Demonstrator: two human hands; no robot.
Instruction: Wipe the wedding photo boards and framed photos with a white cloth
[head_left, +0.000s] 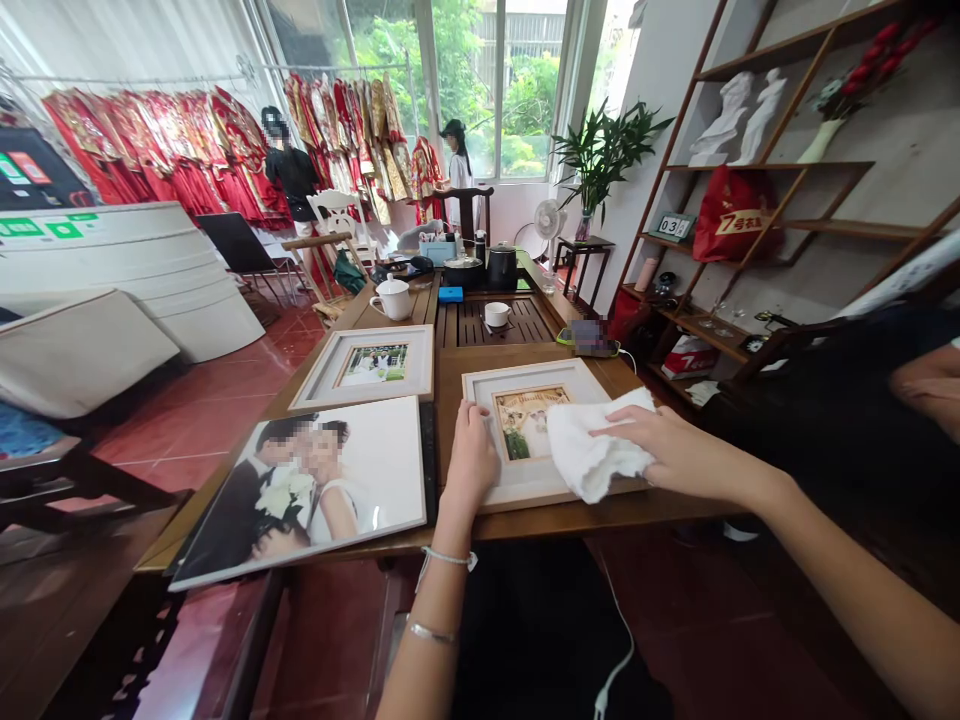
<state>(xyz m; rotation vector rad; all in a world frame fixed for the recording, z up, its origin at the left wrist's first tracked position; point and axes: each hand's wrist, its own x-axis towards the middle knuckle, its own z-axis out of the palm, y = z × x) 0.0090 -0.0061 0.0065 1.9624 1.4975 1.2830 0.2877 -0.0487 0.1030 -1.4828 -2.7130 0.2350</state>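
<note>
A picture frame with a light wood edge and a wide white mat lies in front of me on the table. My left hand grips its left side. In my right hand is a bunched white cloth, resting over the right part of the frame and hiding some of the small photo inside. To the left lies a large wedding print, with a second framed photo just behind it.
The wooden table also bears a lidded white mug, a white cup on a slatted tea tray, a blue box and a phone on a cable. At right are a shelf and someone's arm.
</note>
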